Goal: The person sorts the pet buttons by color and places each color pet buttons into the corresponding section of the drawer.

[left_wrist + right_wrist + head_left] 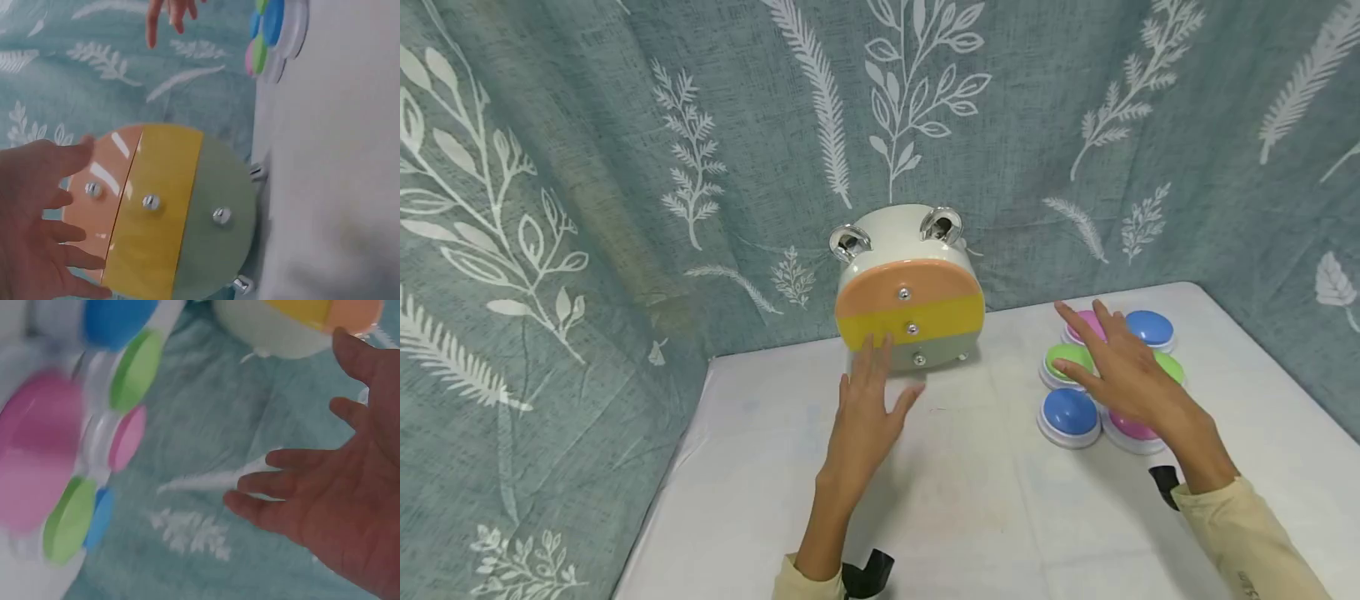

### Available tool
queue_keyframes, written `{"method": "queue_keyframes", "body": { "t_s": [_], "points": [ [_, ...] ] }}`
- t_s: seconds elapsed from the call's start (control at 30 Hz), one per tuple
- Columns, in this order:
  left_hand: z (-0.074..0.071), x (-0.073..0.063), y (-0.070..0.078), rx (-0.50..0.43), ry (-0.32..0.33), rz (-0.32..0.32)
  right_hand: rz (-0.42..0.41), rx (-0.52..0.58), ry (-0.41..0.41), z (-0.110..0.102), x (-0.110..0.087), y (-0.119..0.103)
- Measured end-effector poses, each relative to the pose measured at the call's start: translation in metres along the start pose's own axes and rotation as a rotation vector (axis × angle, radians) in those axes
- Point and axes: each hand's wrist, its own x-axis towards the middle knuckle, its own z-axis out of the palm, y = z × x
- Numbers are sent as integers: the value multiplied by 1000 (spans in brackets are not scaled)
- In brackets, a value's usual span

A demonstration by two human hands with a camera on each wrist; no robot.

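A small rounded chest of drawers (955, 312) with orange, yellow and green fronts, silver knobs and two silver ears stands at the back of the table. My left hand (865, 425) hovers in front of it with fingers spread, holding nothing; the left wrist view shows the drawer fronts (156, 231) all closed. Over a cluster of round push buttons, my right hand (1123, 371) is held with fingers extended and apart. Among them are a blue button (1070, 412), a green button (1067, 362) and a pink button (44, 450). The right hand partly hides several of them.
A white cloth covers the table (955, 500). Blue-green curtains (745, 125) with white leaf prints hang behind it and along both sides. The buttons sit close together on the right, apart from the chest.
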Motion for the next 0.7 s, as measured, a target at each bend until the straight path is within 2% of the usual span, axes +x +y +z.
{"method": "queue_keyframes", "body": {
  "t_s": [0.07,0.17,0.23,0.3,0.4,0.5,0.57,0.7],
  "points": [
    [-9,12,-6,-79,87,-5,-29,26,25,1,6,-15],
    [-26,36,-15,-183,202,-9,-77,92,100,4,21,-45],
    [-39,57,-20,-238,241,-24,-120,163,175,8,33,-67],
    [-50,79,-23,-245,259,-46,-183,246,261,14,49,-86],
    [-64,109,-28,-213,221,-74,-287,343,367,26,74,-113],
    [-71,133,-33,-172,154,-104,-354,363,435,39,100,-136],
    [-71,144,-36,-241,83,-152,-371,328,468,48,113,-147],
    [-73,157,-38,-436,-50,-307,-369,224,518,62,126,-163]
  ]
}}
